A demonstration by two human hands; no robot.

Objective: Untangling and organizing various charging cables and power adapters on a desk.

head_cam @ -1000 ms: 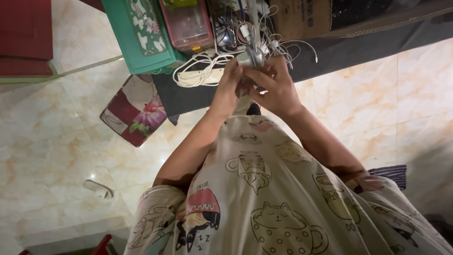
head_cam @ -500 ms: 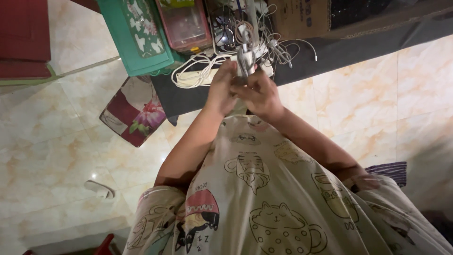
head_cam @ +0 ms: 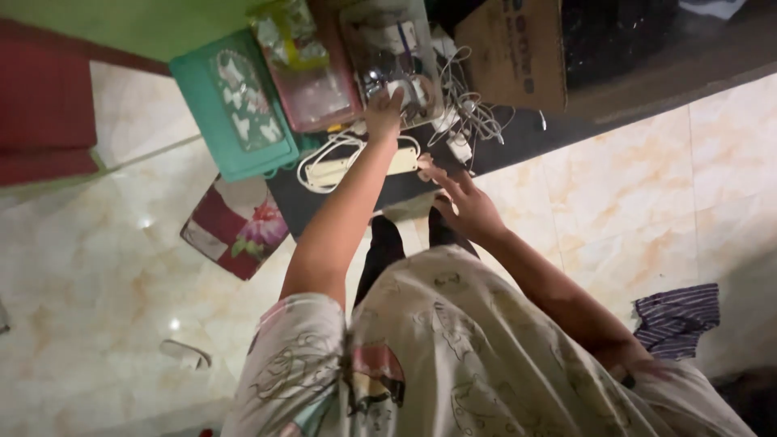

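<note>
My left hand (head_cam: pixel 384 109) reaches forward to a clear plastic box (head_cam: pixel 394 57) full of cables and small white parts, its fingers over the box's near edge; whether it grips anything is hidden. My right hand (head_cam: pixel 463 200) hangs lower with fingers spread and nothing in it, just in front of a dark low table (head_cam: pixel 518 137). A white power strip (head_cam: pixel 356 162) with a coiled white cord (head_cam: pixel 324 154) lies on the table under my left forearm. A tangle of white cables and chargers (head_cam: pixel 465 113) lies right of the box.
A teal plastic case (head_cam: pixel 235 105) and a pinkish clear box (head_cam: pixel 312 81) stand left of the cable box, a cardboard box (head_cam: pixel 514 48) to the right. A floral cushion (head_cam: pixel 239 222) and a striped cloth (head_cam: pixel 676 320) lie on the marble floor (head_cam: pixel 97 267).
Both hands held a small grey-white item with cables together near my chest. Now they have parted: the left reached forward to the clear box, the right dropped open. The camera tilted forward.
</note>
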